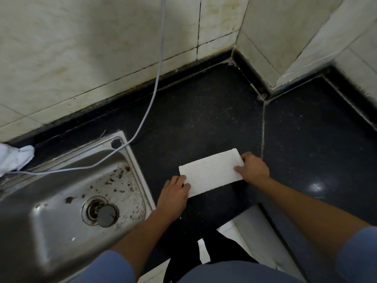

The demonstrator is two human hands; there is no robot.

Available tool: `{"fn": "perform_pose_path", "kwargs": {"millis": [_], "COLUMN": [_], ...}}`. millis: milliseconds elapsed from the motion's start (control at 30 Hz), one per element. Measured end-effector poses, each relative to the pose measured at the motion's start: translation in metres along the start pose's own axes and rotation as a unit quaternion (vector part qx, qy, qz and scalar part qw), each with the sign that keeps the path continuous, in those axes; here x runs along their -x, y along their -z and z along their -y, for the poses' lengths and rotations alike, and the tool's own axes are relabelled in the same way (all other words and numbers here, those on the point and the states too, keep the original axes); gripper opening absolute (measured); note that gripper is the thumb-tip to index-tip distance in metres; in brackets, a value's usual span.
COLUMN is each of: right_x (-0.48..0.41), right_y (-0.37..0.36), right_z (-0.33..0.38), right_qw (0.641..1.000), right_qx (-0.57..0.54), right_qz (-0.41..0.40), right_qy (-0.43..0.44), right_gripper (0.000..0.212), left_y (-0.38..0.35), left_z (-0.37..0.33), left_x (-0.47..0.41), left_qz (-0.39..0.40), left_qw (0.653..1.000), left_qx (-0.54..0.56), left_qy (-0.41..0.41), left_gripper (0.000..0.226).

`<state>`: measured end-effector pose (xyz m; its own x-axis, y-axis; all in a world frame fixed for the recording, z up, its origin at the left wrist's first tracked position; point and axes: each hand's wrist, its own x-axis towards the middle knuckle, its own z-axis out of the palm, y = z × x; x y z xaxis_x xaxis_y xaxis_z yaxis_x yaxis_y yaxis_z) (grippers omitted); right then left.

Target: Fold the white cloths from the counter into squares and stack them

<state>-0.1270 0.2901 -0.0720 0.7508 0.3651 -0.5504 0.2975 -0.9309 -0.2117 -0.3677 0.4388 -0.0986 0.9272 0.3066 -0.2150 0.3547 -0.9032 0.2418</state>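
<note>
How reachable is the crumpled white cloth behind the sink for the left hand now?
Probably reachable, with a stretch. The left hand must first release the folded cloth; the crumpled cloth lies far left past the sink, with only a thin cable crossing the way.

Arms fwd, L hand [175, 190] & R hand [254, 167] pinching cloth [212, 172] ends.
</note>
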Motion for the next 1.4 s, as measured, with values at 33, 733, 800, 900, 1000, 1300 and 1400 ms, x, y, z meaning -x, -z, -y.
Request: {"fn": "perform_pose_path", "kwargs": {"millis": [33, 733, 800, 900, 1000, 1300, 1400], "right_x": [-0.003, 0.058, 0.059, 0.064, 0.066, 0.045, 0.033], "right_y": [0.001, -0.047, -0.058, -0.066, -0.068, -0.044, -0.047], "right_z": [0.003, 0.114, 0.117, 0.114, 0.101, 0.055, 0.043], "right_qw": [0.999, 0.985, 0.984, 0.977, 0.963, 0.909, 0.862], "right_qx": [-0.028, -0.017, 0.011, 0.051, 0.075, 0.081, 0.195], "right_qz": [0.013, 0.059, 0.051, 0.060, 0.090, -0.110, -0.104], "right_qy": [-0.016, 0.160, 0.169, 0.200, 0.244, 0.395, 0.456], "right_gripper": [0.036, 0.025, 0.029, 0.026, 0.026, 0.021, 0.046], "left_y": [0.000, 0.020, 0.019, 0.020, 0.022, 0.031, 0.030], "left_z": [0.000, 0.048, 0.048, 0.045, 0.041, -0.001, -0.011], "left_x": [0.000, 0.073, 0.077, 0.078, 0.069, 0.007, -0.004], "left_qz": [0.000, -0.094, -0.093, -0.080, -0.069, -0.048, 0.054], "left_qw": [1.000, 0.972, 0.972, 0.970, 0.970, 0.991, 0.996], "left_qx": [0.000, 0.150, 0.152, 0.157, 0.171, 0.116, 0.060], "left_qy": [-0.001, 0.153, 0.154, 0.165, 0.161, 0.044, 0.040], "left_gripper": [0.019, 0.014, 0.013, 0.013, 0.015, 0.025, 0.052]}}
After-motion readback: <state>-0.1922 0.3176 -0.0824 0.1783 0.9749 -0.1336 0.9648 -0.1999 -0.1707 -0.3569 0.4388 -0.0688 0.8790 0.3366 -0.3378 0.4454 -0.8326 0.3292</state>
